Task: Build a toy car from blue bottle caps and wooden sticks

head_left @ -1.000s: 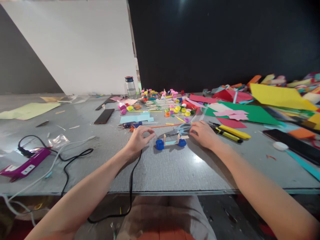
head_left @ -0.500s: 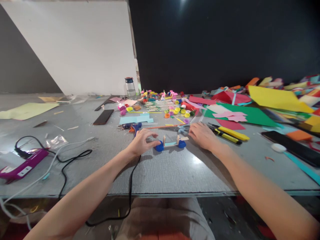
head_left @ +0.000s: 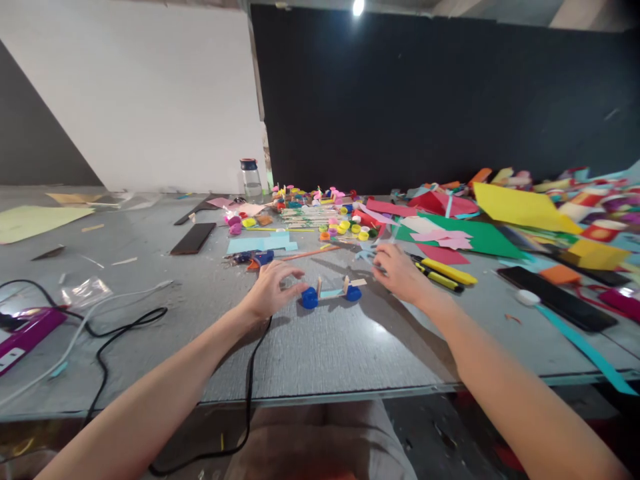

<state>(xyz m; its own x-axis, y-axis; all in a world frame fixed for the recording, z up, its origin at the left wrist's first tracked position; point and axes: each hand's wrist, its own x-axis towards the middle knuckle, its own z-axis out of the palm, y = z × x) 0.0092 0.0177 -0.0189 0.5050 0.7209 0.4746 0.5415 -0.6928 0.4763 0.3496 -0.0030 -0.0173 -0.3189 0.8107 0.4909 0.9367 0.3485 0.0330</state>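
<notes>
In front of me on the table stands a small craft piece with blue bottle caps (head_left: pixel 310 298) at its ends, a light blue strip between them and short wooden sticks upright. My left hand (head_left: pixel 270 288) is just left of it, fingers parted and holding nothing, the thumb tip close to the left cap; I cannot tell if they touch. My right hand (head_left: pixel 400 272) is open over the table to the right, its fingers loosely bent, near the light blue scissors (head_left: pixel 366 252). A blue glue gun (head_left: pixel 261 258) lies behind my left hand.
Yellow cutters (head_left: pixel 450 271) lie right of my right hand, with a black phone (head_left: pixel 557 298) farther right. Colourful caps and coloured paper (head_left: pixel 465 237) cover the back. A black cord (head_left: pixel 251 373) runs over the front edge; a purple power strip (head_left: pixel 33 333) is at left.
My right hand has lifted slightly off the scissors, its fingers more bent. The left hand stays beside the craft piece. The view has tilted up and turned a little right.
</notes>
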